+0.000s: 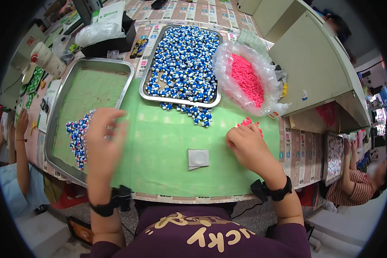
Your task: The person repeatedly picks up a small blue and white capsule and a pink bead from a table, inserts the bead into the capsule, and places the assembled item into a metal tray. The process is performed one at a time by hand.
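My left hand (107, 139), smeared by motion, is over the right side of a metal tray (125, 64) lined with green. Beside it in that tray lies a heap of small blue, white and pink pieces (76, 138); whether its fingers hold one is hidden. My right hand (247, 144) is closed, fingertips together, just below a small pile of pink pieces (247, 122) on the green mat (159, 150). What it pinches, if anything, does not show. Between my hands lies a small grey-white square pad (198, 158) with a round mark.
A second metal tray (145, 88) full of blue-and-white pieces stands ahead, with some spilled (198, 115) at its near edge. Right of it is a clear plastic bag (221, 58) of pink pieces (247, 79). A grey cabinet (318, 56) borders the right. Other people work at both sides.
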Demonstrator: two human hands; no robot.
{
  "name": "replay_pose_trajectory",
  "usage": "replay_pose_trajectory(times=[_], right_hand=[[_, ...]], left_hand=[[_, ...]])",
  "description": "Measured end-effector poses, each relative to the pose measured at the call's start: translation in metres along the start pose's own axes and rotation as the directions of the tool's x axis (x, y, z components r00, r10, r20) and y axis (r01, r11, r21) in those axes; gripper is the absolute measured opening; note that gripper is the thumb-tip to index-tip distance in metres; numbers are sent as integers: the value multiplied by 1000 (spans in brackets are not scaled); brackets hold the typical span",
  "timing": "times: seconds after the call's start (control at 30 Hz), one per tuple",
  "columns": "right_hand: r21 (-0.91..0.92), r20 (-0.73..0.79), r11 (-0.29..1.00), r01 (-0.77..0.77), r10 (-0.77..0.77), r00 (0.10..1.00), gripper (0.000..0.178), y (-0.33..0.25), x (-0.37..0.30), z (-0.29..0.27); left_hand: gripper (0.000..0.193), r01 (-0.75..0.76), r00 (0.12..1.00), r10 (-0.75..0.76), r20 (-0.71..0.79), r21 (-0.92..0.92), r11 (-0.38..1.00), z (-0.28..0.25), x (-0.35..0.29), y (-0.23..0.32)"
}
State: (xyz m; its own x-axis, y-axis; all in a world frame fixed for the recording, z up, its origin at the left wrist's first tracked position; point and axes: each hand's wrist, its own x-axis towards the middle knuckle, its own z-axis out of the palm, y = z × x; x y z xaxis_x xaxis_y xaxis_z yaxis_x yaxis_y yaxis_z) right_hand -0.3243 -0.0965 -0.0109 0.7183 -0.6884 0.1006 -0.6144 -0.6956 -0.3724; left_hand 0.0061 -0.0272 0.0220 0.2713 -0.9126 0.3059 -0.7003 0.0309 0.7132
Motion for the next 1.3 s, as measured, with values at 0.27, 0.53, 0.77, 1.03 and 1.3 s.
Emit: replay_pose_trajectory(times=[0.27, 0.53, 0.77, 1.03, 1.3], right_hand=[[45, -18, 999, -22, 23, 1000, 10, 2, 2, 10], [-64, -117, 998, 10, -18, 993, 12, 13, 4, 28], [229, -293, 967, 115, -44, 955, 16, -14, 3, -8], [206, -501, 862, 464, -314, 806, 11, -61, 18, -21], [16, -487, 910, 415, -355, 798, 7, -65, 22, -25]], left_hand=[[21, -320, 834, 343, 433, -128, 939, 110, 23, 25], [20, -398, 825, 394, 406, -78, 914, 133, 22, 15], [13, -28, 903, 165, 398, -327, 944, 97, 17, 26], [11, 341, 788, 135, 601, -607, 718, 62, -14, 54], [4, 472, 756, 104, 646, -648, 597, 53, -17, 60]])
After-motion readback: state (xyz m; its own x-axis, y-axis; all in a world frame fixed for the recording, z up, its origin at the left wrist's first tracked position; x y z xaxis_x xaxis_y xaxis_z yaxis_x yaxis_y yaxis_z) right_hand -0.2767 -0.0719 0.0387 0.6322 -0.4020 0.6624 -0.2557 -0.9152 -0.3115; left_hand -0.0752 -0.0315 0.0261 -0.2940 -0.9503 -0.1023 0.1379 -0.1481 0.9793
